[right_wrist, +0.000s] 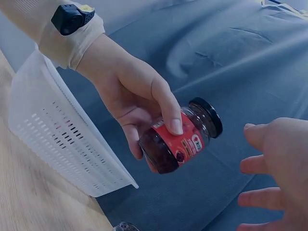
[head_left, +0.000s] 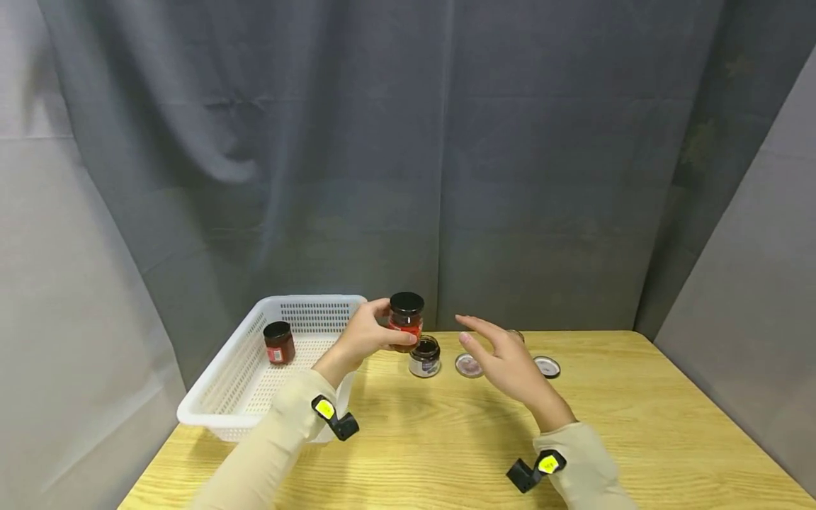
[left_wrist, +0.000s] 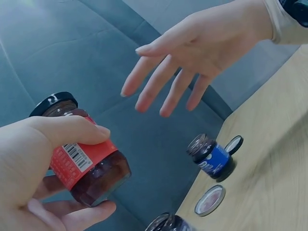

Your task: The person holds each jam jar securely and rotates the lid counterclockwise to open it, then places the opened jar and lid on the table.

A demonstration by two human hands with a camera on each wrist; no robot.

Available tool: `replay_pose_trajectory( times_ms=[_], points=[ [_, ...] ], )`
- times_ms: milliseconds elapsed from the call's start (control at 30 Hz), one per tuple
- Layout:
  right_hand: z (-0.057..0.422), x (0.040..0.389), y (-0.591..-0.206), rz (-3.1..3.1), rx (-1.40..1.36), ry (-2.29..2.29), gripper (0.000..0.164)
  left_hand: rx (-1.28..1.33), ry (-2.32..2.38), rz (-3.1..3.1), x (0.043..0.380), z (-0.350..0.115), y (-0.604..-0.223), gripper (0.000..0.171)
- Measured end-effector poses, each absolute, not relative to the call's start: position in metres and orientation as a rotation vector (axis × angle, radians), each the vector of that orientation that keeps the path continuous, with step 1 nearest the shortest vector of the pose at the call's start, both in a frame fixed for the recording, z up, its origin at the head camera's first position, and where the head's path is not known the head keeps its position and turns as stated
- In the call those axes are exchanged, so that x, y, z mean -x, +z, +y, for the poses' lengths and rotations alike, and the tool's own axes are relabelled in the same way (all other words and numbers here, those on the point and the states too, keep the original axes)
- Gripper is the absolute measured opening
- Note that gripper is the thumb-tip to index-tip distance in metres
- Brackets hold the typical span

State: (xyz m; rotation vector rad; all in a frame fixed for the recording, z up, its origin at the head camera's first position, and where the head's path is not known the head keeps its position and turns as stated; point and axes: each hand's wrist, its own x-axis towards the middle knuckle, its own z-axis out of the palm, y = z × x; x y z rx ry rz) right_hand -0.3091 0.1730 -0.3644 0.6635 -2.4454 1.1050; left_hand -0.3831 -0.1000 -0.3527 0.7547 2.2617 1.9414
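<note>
My left hand [head_left: 367,333] grips a jar [head_left: 406,322] with a red label and a black lid, held up above the table. In the right wrist view the jar [right_wrist: 178,139] tilts, its lid on, with dark red contents. To its right my right hand [head_left: 506,361] hovers apart from the jar, fingers extended and holding nothing. Below the held jar stands a lidless jar [head_left: 425,360] with dark contents. Another lidless jar with a blue label [left_wrist: 214,159] shows in the left wrist view, mostly hidden behind my right hand in the head view.
A white perforated plastic basket [head_left: 219,393] stands at the left, holding another red-labelled jar [head_left: 279,343] with a black lid. Two loose lids lie on the wooden table [head_left: 446,439]: one lid [head_left: 468,365] near the lidless jar, another lid [head_left: 547,366] farther right. Grey curtains hang behind.
</note>
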Motion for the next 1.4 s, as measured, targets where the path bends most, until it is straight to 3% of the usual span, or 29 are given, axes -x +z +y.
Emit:
replay_pose_trajectory(
  times_ms=[733, 1400],
  points=[
    [0.172, 0.313, -0.363, -2.433, -0.618, 1.102, 0.048, -0.839, 1.961, 2.432, 0.345, -0.07, -0.358, 0.05],
    [0.167, 0.313, -0.369, -2.416, -0.626, 1.086, 0.046, -0.611, 2.078, 2.387, 0.343, -0.055, -0.396, 0.05]
  ],
)
